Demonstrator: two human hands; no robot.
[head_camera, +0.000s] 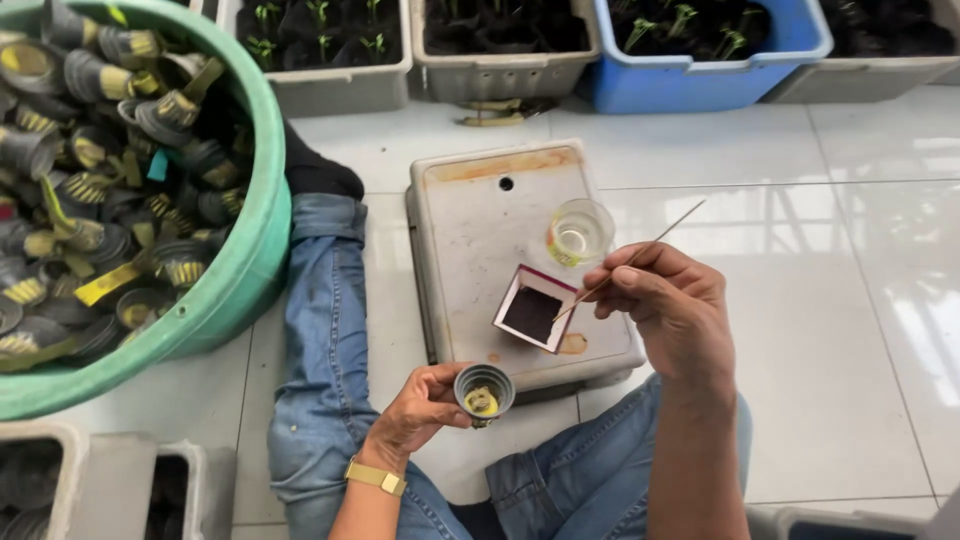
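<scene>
I saw a plant nursery; seedling trays (340, 45) lined the tiled floor (850, 300); a green tub (255, 250) held small pots.

I see a small grey net cup (483, 390), round and open at the top, with a yellowish sponge plug inside. It is held upright, mouth toward the camera, just in front of the near edge of the grey box. A thin pale stick (630, 259) runs slantwise, upper end pointing up and right, lower tip down and left. The tip sits at the rim of a small square tray (533, 309) with a maroon border and dark contents. I note the tray lies tilted on the box top.
</scene>
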